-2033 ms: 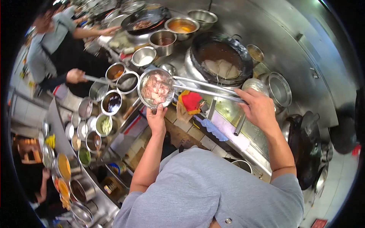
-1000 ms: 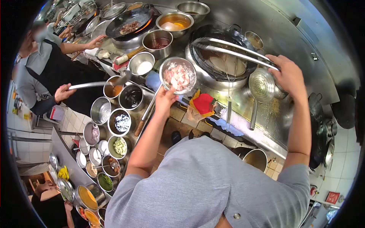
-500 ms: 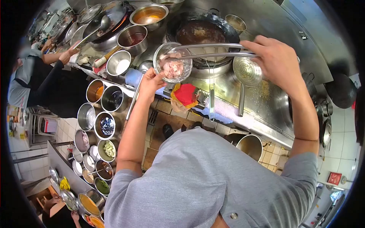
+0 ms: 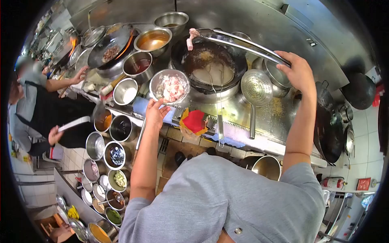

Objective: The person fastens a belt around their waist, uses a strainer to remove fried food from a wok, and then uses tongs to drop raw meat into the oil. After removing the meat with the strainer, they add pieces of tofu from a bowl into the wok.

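Observation:
Long metal tongs (image 4: 247,45) are gripped near their back end by my right hand (image 4: 298,73). Their tips pinch a strip of raw meat (image 4: 192,38), which dangles above the far left rim of a dark wok (image 4: 178,67). Inside that wok lies pale, cloudy liquid, with a wire strainer's handle (image 4: 220,121) reaching out over the front edge. My left hand (image 4: 155,115) holds the near rim of a bowl (image 4: 156,77), slightly tilted, left of the wok. Pale raw meat pieces (image 4: 173,88) fill the bowl.
A perforated ladle (image 4: 256,87) rests right of the wok. Pots of sauces (image 4: 115,156) and ingredients crowd the lower left. A co-worker (image 4: 44,105) stands at left beside another wok (image 4: 109,48) with flame at its edge. A red cloth (image 4: 193,121) lies on the counter's front edge.
The tongs have risen out of the bowl with a meat strip and moved over the wok's far side. My left hand's bowl is lower and slightly left. The co-worker's ladle has left their wok.

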`<state>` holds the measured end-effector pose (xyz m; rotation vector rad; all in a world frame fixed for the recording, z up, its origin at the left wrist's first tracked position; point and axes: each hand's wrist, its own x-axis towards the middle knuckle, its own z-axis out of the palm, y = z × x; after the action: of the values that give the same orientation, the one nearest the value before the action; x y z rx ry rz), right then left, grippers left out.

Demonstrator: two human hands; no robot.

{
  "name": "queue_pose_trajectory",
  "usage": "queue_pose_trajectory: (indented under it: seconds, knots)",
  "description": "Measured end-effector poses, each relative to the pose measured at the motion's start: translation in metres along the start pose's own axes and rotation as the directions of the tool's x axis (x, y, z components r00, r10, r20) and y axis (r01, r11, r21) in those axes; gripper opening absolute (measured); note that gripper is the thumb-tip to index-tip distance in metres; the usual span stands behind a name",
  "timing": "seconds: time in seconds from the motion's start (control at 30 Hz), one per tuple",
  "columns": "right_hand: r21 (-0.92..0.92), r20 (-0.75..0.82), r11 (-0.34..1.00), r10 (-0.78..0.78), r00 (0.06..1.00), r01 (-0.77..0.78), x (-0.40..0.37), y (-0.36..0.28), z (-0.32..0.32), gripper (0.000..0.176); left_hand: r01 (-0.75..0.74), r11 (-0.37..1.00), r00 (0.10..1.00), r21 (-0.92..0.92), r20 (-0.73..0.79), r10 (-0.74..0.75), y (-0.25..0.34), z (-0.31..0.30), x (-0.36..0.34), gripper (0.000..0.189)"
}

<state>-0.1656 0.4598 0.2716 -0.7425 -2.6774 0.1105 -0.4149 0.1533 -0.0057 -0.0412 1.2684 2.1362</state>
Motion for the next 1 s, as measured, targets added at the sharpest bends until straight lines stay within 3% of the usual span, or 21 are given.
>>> queue_pose_trajectory:
  seconds: [0.07,0.23,0.3,0.53,0.63,0.7,0.77,0.83,0.9,0.93,1.0]
  knots:
    - [-0.087,-0.034,0.996,0.028,0.999,-0.031,0.015,0.012,0.017,0.033,-0.016,1.0,0.999,-0.025,-0.049,0.015,0.006,0.009,-0.011,0.013]
    - [-0.172,0.087,0.98,0.117,0.989,-0.101,0.061,0.011,0.082,0.036,0.015,1.0,0.999,0.007,-0.05,-0.014,0.0,-0.008,-0.028,0.016]
    - [-0.141,0.248,0.981,0.162,0.955,-0.13,0.081,0.004,0.103,0.038,0.029,0.999,0.998,0.014,-0.064,-0.028,-0.001,-0.014,-0.035,0.016]
    - [-0.209,0.287,0.949,0.291,0.913,-0.237,0.12,0.041,0.187,0.034,0.052,0.999,0.99,-0.014,-0.131,-0.053,0.001,-0.024,-0.061,0.007]
    - [-0.219,0.204,0.96,0.221,0.954,-0.176,0.121,0.049,0.17,0.034,0.027,0.998,0.991,-0.053,-0.129,-0.033,-0.001,-0.035,-0.063,0.017]
    - [-0.228,0.151,0.959,0.207,0.967,-0.17,0.107,0.018,0.12,0.034,0.037,0.995,0.99,-0.091,-0.133,-0.049,0.002,-0.039,-0.064,0.019]
    - [-0.201,0.037,0.978,0.058,0.998,-0.049,0.102,0.011,0.092,0.035,0.001,0.992,0.992,-0.128,-0.126,-0.018,0.006,-0.038,-0.065,0.019]
    - [-0.078,0.021,0.997,-0.018,1.0,0.02,0.079,-0.029,0.049,0.032,0.006,0.998,0.99,-0.068,-0.143,-0.016,0.01,-0.037,-0.061,0.018]
    - [-0.105,0.037,0.981,-0.162,0.986,0.166,0.055,-0.055,0.024,0.032,-0.021,0.999,0.989,-0.05,-0.149,0.013,0.009,-0.04,-0.052,0.013]
    - [-0.107,0.045,0.98,-0.163,0.986,0.167,0.043,-0.07,0.011,0.032,-0.069,0.996,0.987,0.051,-0.14,0.075,0.006,-0.041,-0.045,0.011]
    - [-0.254,0.223,0.915,-0.259,0.94,0.313,0.022,-0.096,-0.003,0.036,-0.115,0.974,0.982,0.193,-0.127,0.141,0.004,-0.037,-0.037,0.006]
